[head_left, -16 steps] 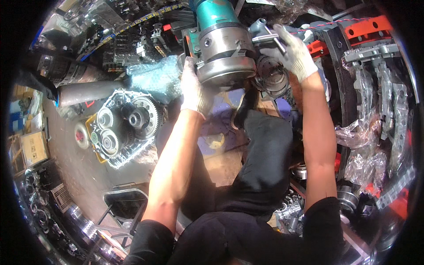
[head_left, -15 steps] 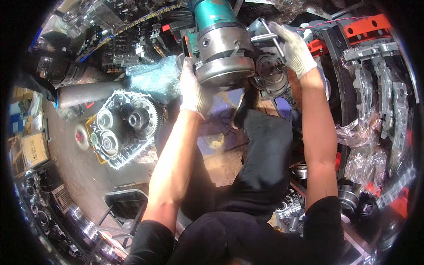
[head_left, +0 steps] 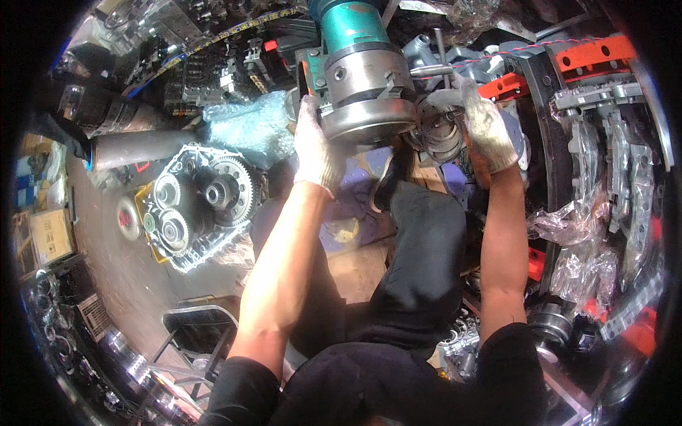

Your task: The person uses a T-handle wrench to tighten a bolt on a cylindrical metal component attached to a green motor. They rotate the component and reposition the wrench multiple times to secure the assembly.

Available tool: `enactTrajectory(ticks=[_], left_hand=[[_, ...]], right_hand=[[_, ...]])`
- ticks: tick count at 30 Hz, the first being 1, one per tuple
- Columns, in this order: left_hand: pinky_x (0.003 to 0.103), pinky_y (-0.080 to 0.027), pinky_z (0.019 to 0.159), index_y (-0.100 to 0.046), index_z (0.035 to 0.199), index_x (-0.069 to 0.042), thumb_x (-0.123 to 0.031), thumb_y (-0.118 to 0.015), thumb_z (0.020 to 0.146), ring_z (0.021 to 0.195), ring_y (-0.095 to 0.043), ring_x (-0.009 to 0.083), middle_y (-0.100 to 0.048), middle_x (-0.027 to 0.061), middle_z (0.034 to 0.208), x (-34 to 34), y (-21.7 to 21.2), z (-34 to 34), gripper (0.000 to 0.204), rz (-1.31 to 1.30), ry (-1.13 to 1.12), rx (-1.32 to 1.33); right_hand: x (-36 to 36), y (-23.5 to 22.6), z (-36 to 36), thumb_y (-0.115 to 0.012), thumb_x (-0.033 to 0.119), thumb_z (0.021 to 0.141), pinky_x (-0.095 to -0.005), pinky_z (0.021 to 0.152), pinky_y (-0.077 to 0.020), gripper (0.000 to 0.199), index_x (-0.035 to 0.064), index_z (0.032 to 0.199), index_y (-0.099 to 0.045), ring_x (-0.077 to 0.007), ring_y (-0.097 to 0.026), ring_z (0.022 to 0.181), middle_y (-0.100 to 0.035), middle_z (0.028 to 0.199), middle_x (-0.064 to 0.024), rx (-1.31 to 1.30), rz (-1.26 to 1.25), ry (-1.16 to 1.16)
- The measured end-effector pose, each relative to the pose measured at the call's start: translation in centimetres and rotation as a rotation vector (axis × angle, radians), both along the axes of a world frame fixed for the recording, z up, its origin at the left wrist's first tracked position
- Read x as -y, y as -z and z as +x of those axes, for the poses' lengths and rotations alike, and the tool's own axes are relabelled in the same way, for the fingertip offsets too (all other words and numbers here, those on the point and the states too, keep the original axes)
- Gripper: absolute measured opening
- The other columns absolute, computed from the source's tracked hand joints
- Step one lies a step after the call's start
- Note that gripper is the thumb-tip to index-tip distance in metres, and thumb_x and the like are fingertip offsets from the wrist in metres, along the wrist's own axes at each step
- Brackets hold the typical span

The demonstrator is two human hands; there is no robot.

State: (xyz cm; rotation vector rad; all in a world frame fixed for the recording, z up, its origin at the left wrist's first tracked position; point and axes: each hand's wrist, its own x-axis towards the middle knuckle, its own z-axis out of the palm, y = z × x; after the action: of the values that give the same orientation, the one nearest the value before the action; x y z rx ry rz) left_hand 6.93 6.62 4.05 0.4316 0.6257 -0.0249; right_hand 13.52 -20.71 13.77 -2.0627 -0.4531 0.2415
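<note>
A green machine (head_left: 354,27) carries a steel chuck (head_left: 362,74) in front of me, with a round metal drum (head_left: 369,119) at its near end. My left hand (head_left: 312,145), in a white knit glove, grips the drum's left edge; its thumb points up and the other fingers are partly hidden. From the chuck's right side sticks out a T-handled chuck key (head_left: 428,71), its crossbar nearly upright. My gloved right hand (head_left: 486,128) has its fingers curled at the lower end of that crossbar.
At left lies an open gear housing (head_left: 202,206) with several gears, below a bubble-wrapped part (head_left: 249,128) and a metal tube (head_left: 145,150). Wrapped metal parts (head_left: 614,156) hang along the right, near an orange rail (head_left: 593,53). Metal rings (head_left: 440,135) sit below the key.
My right hand has moved down, and the chuck key's crossbar has swung from a slant to nearly upright. My left hand stays at the drum. The view has shifted slightly.
</note>
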Motion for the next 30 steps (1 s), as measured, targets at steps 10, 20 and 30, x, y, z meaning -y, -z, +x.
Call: enactTrajectory(ticks=[10, 20, 30], left_hand=[[0.051, -0.058, 0.088, -0.059, 0.136, -0.008, -0.055, -0.061, 0.102, 0.100, -0.070, 0.0319, -0.069, 0.0155, 0.119, 0.1, -1.0, 0.0, 0.058, -0.034, -0.001, -0.059], [0.048, -0.057, 0.088, -0.055, 0.143, -0.010, -0.056, -0.058, 0.104, 0.102, -0.069, 0.0301, -0.069, 0.0160, 0.122, 0.2, -0.8, 0.1, 0.060, -0.074, -0.013, -0.070], [0.060, -0.055, 0.094, -0.051, 0.147, -0.011, -0.055, -0.058, 0.104, 0.110, -0.068, 0.0390, -0.067, 0.0196, 0.130, 0.0, -1.4, -0.3, 0.062, -0.036, 0.051, -0.026]], right_hand=[[-2.5, -2.3, 6.6, -0.056, 0.007, 0.104, -0.0380, 0.100, -0.0555, 0.037, 0.0053, 0.140, -0.063, -0.0353, -0.069, 0.123, -0.071, 0.134, -0.0197, 0.565, -0.398, -0.216], [-0.5, -0.8, 0.6, -0.022, 0.072, 0.109, -0.0406, 0.117, -0.0411, 0.088, 0.0041, 0.130, -0.074, -0.0246, -0.061, 0.130, -0.073, 0.131, -0.0155, -0.119, 0.037, 0.087], [-3.2, -2.9, 7.0, -0.048, 0.022, 0.111, -0.0363, 0.095, -0.0586, 0.047, 0.0065, 0.155, -0.047, -0.0263, -0.074, 0.109, -0.074, 0.129, -0.0191, -0.011, -0.287, 0.092]])
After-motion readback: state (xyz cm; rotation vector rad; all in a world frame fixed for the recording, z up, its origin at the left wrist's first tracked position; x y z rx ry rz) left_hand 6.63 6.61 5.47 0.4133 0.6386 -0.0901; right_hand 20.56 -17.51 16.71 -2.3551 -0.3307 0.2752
